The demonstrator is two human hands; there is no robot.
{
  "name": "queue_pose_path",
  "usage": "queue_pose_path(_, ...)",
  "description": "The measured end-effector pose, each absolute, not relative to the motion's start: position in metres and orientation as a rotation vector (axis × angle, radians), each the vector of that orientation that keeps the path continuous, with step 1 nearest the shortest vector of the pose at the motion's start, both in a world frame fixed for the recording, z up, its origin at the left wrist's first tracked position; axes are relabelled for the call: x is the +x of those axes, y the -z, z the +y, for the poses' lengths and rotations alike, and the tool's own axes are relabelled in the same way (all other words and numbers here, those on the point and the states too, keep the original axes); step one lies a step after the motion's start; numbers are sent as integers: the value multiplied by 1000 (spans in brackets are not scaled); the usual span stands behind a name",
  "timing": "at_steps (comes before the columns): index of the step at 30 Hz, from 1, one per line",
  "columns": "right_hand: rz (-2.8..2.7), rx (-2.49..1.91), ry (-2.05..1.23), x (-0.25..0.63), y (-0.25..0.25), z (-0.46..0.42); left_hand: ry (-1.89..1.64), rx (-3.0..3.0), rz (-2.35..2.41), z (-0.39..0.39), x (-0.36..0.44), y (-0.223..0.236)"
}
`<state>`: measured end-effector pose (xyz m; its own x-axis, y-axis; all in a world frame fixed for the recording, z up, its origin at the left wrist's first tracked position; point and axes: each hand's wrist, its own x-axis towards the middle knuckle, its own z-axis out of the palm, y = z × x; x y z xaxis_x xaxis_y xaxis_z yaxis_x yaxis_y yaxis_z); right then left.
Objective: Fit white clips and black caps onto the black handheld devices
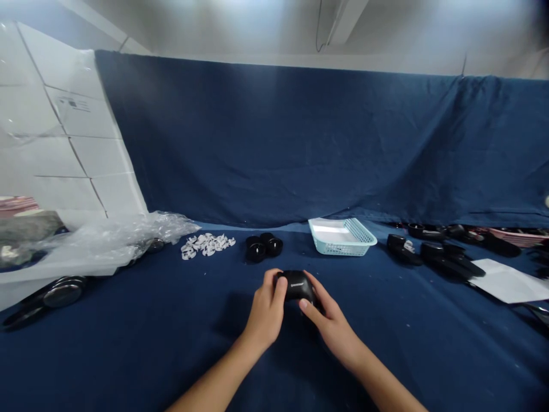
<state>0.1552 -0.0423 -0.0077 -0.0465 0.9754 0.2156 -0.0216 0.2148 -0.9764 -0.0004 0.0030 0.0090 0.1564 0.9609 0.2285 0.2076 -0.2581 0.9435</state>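
Near the middle of the table I hold a black, curved plastic part with small pale lettering on its top face. My left hand grips its left end, with the thumb laid along the near side. On the right end, my right hand is closed, its thumb against the near side and its fingers behind. The part is raised above the dark blue cloth. What lies under it, between the palms, is hidden. Just beyond my hands stand several round black cups.
A heap of small white plastic pieces lies left of the cups. Back right is a light blue basket with white paper inside. Further right are black handled parts and a white sheet. Clear plastic wrap covers the left side.
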Motion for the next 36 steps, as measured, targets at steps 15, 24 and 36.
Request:
queue_pose_path(15, -1536, -908, -989, 159, 2, -50, -1308, 1419, 1070, -12, 1, -13)
queue_pose_path(24, -1772, -979, -709, 170, 4, -46, -970, 996, 1103, -3, 6, -14)
queue_pose_path(36, -1739, -1073, -672, 166, 8, -47, -784, 961, 1060, 0, 1, -20)
